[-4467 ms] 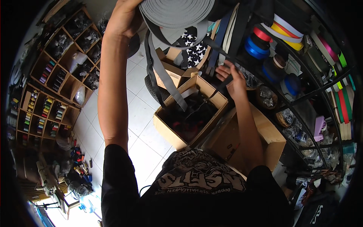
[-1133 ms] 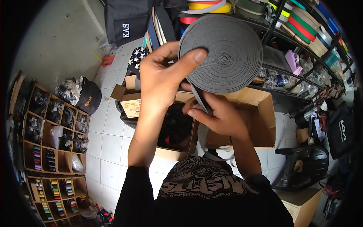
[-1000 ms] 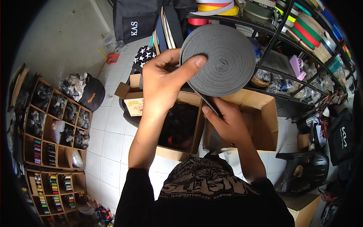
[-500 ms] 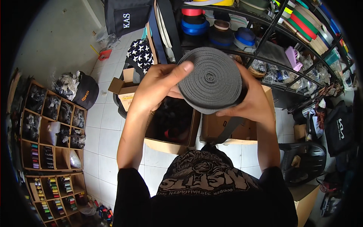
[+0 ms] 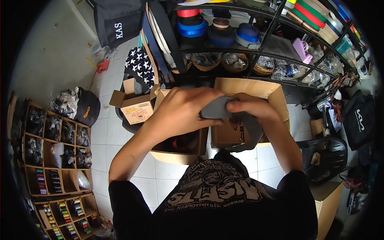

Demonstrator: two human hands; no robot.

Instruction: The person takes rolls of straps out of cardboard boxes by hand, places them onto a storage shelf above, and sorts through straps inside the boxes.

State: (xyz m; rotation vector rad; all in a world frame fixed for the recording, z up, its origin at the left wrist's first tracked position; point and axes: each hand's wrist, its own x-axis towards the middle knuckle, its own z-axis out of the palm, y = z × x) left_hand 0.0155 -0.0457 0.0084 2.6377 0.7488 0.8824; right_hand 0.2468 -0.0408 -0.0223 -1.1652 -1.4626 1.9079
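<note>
A roll of dark grey webbing [image 5: 215, 109] is held up in front of me, over two open cardboard boxes, its edge band facing me. My left hand [image 5: 186, 107] is closed around the roll's left side. My right hand [image 5: 255, 107] is closed on its right side, with the thumb pressed on the band. From beneath that hand a loose end of the webbing [image 5: 253, 136] loops down over the right cardboard box [image 5: 276, 98]. The left cardboard box [image 5: 176, 158] sits under my left hand and forearm, with dark items and something red inside.
A black shelf rack [image 5: 266, 36] with webbing rolls stands ahead, wicker baskets [image 5: 206, 64] on its lower level. A small carton [image 5: 138, 112] sits left of the boxes. Wooden cubbyholes [image 5: 58, 148] line the left; a black plastic chair [image 5: 326, 160] stands at right.
The webbing roll has come down and tipped, so its spiral face no longer shows. Both hands have lowered with it, the left now wrapped over its side. The view has shifted slightly.
</note>
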